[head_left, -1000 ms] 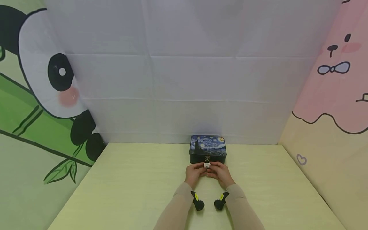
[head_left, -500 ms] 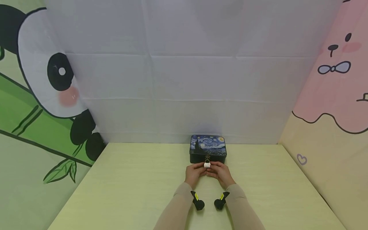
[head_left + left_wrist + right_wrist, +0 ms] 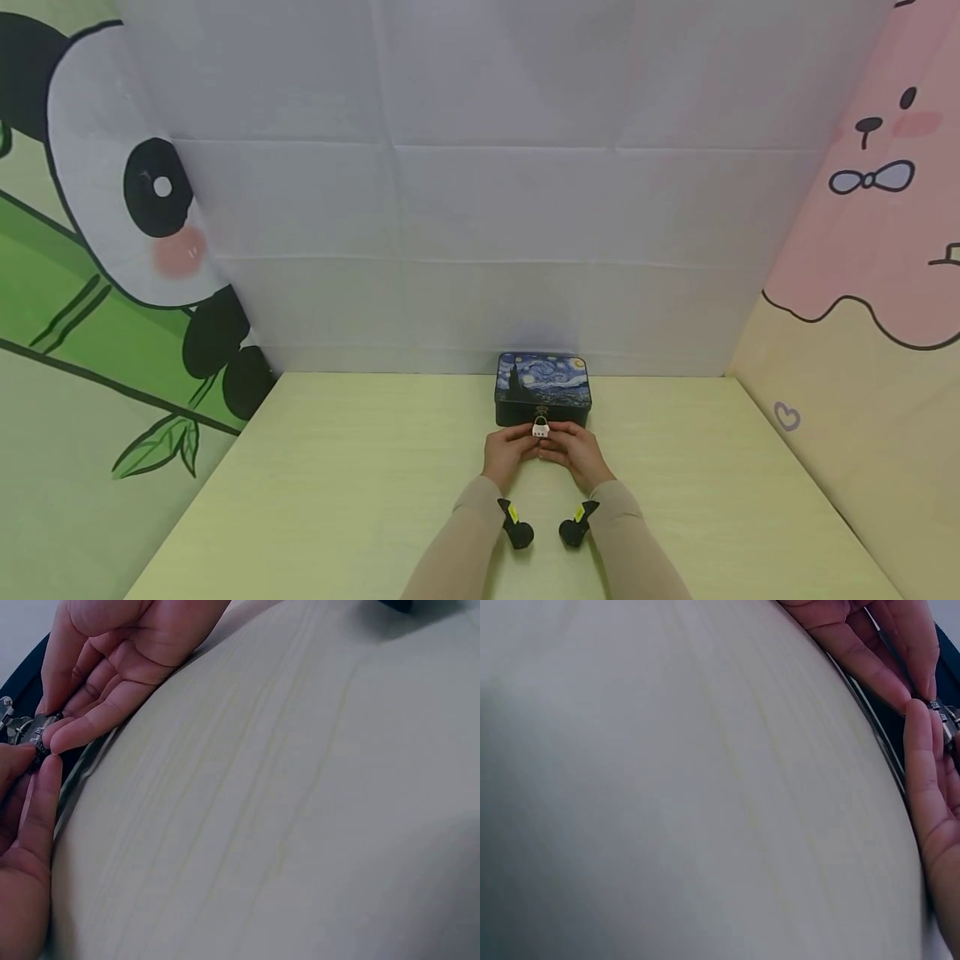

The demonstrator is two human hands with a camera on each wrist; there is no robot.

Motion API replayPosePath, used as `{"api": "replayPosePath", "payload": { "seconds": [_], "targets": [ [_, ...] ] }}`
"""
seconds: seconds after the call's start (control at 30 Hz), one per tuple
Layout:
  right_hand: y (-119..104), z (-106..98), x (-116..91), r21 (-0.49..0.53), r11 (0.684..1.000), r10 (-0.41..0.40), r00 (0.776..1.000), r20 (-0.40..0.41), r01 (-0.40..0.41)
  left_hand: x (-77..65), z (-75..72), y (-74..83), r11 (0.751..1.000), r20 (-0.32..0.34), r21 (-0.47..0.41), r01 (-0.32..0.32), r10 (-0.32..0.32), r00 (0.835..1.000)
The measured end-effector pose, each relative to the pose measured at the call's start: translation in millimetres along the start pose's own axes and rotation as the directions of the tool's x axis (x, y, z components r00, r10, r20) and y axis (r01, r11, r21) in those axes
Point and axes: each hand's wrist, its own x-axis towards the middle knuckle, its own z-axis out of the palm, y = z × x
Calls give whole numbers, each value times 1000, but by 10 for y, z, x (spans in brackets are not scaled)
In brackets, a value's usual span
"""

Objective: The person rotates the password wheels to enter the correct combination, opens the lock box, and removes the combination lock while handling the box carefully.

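"Where are your hands?"

"Near the back of the pale table (image 3: 360, 483), my left hand (image 3: 502, 456) and right hand (image 3: 580, 456) pinch a small padlock (image 3: 541, 431) from either side."

"And the lock?"

"It hangs at the front clasp (image 3: 542, 411) of a dark tin box (image 3: 517, 414), whose lid (image 3: 547, 377), printed with a swirling night sky, is down."

"What has just changed?"

"Next to nothing that shows: both my hands, the padlock and the box keep their places of a second ago. I judge this is fine finger work at the number dials (image 3: 943, 718), too small to read, with the lock not yet off."
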Motion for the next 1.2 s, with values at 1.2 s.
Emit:
{"api": "replayPosePath", "payload": {
  "seconds": [1.2],
  "targets": [
    [13,-18,13,6,1000,1,1000,3,-1,4,-2,1,1000,-7,-14,18,-18,1000]
  ]
}}
